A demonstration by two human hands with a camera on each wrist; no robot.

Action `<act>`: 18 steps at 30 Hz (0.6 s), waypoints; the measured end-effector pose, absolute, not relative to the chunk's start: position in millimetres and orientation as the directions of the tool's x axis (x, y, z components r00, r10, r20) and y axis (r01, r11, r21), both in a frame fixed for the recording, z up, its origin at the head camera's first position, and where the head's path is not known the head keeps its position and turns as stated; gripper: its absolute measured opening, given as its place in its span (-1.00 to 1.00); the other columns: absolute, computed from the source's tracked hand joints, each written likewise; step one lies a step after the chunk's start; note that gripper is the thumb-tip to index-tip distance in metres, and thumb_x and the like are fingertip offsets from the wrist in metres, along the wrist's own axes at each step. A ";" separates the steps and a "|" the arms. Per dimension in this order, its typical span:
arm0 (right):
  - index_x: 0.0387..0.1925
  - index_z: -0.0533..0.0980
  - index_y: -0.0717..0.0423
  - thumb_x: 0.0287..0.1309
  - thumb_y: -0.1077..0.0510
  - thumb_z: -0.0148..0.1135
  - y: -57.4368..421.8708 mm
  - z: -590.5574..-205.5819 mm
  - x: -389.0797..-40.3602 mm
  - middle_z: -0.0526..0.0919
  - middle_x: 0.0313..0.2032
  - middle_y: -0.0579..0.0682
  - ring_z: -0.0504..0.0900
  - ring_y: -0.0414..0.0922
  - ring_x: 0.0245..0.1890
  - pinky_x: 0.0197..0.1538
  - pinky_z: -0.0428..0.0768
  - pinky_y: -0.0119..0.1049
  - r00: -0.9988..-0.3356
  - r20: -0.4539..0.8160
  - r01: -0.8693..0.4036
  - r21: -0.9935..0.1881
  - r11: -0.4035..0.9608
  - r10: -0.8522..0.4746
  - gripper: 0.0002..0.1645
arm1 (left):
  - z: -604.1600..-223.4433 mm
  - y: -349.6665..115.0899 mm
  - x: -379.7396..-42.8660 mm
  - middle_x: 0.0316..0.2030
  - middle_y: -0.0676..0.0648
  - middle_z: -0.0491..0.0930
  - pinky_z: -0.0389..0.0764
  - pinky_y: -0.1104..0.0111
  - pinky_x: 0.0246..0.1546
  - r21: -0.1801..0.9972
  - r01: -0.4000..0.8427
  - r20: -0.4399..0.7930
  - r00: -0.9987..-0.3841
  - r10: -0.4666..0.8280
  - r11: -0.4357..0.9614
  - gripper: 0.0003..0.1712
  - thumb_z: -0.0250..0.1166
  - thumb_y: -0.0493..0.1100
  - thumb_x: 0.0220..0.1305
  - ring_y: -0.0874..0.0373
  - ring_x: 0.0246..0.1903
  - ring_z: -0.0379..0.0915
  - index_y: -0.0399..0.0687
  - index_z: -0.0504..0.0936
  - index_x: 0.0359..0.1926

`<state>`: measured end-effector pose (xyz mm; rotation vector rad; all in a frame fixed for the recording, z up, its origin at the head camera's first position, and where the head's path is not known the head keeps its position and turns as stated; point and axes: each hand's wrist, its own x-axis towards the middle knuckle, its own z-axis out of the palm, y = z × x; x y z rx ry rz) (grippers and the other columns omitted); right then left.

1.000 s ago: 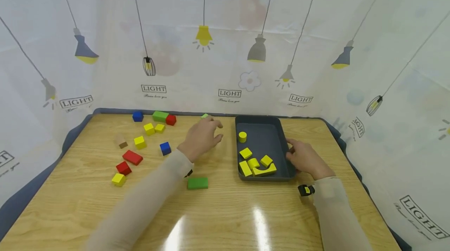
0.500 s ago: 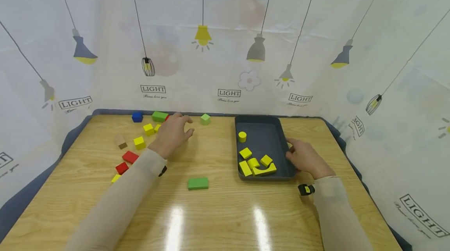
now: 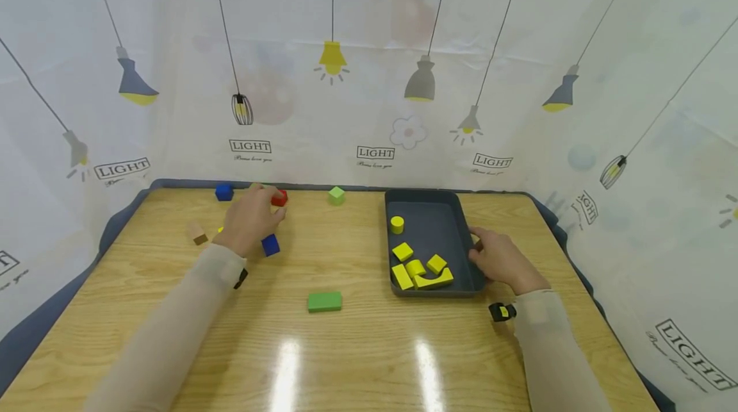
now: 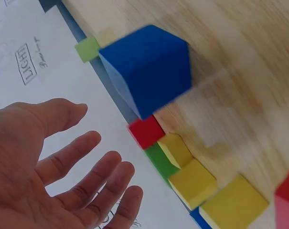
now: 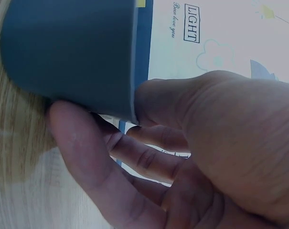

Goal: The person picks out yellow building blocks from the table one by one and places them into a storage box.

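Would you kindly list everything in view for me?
Table: 1, wood, centre
Tray: 1, grey, right
Tray blocks: 6, yellow, inside
Loose yellow blocks: 3 visible, yellow, left
Blue cubes: 2, blue, left
Red blocks: 2 visible, red, left
Green blocks: 3, green, two far, one near
Tan block: 1, tan, left
Backdrop: 1, white, behind
Wrist devices: 2, black, wrists
Sleeves: 2, beige, arms
Left hand: 1, over left blocks
Right hand: 1, holding tray's right side

Left arm [image 3: 173,322] extends forward, left hand [image 3: 250,216] with fingers apart and lightly bent, thumb clear of them — right arm [image 3: 556,341] extends less far, right hand [image 3: 503,259] pinching between thumb and curled fingers.
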<state>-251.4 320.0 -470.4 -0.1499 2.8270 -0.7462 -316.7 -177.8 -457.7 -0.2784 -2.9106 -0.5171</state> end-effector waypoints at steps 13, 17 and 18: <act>0.51 0.14 0.20 0.41 0.25 0.10 323.8 -474.1 -252.7 0.61 0.00 0.27 0.64 -0.09 -0.42 -0.49 0.63 -0.24 -0.972 -0.166 -0.060 -0.501 0.864 -0.164 -0.28 | -465.0 -207.4 -318.6 0.13 -0.34 0.39 0.44 -0.24 0.02 0.366 0.172 0.157 -0.980 0.122 0.915 -0.50 0.27 -0.06 0.39 -0.35 0.10 0.32 -0.23 0.50 0.24; 0.51 0.14 0.20 0.41 0.25 0.10 323.1 -474.0 -252.5 0.60 0.00 0.27 0.64 -0.09 -0.43 -0.50 0.63 -0.24 -0.973 -0.165 -0.060 -0.505 0.861 -0.164 -0.29 | -466.4 -210.1 -321.2 0.18 -0.39 0.34 0.39 -0.26 0.05 0.354 0.157 0.131 -0.984 0.117 0.922 -0.47 0.26 -0.07 0.39 -0.38 0.12 0.24 -0.23 0.46 0.28; 0.51 0.14 0.19 0.41 0.25 0.10 322.9 -474.1 -252.6 0.60 0.00 0.27 0.65 -0.08 -0.43 -0.51 0.63 -0.24 -0.973 -0.165 -0.058 -0.506 0.861 -0.163 -0.28 | -466.6 -210.8 -321.6 0.18 -0.40 0.33 0.39 -0.27 0.06 0.352 0.150 0.120 -0.986 0.114 0.924 -0.46 0.26 -0.08 0.39 -0.38 0.12 0.23 -0.23 0.45 0.29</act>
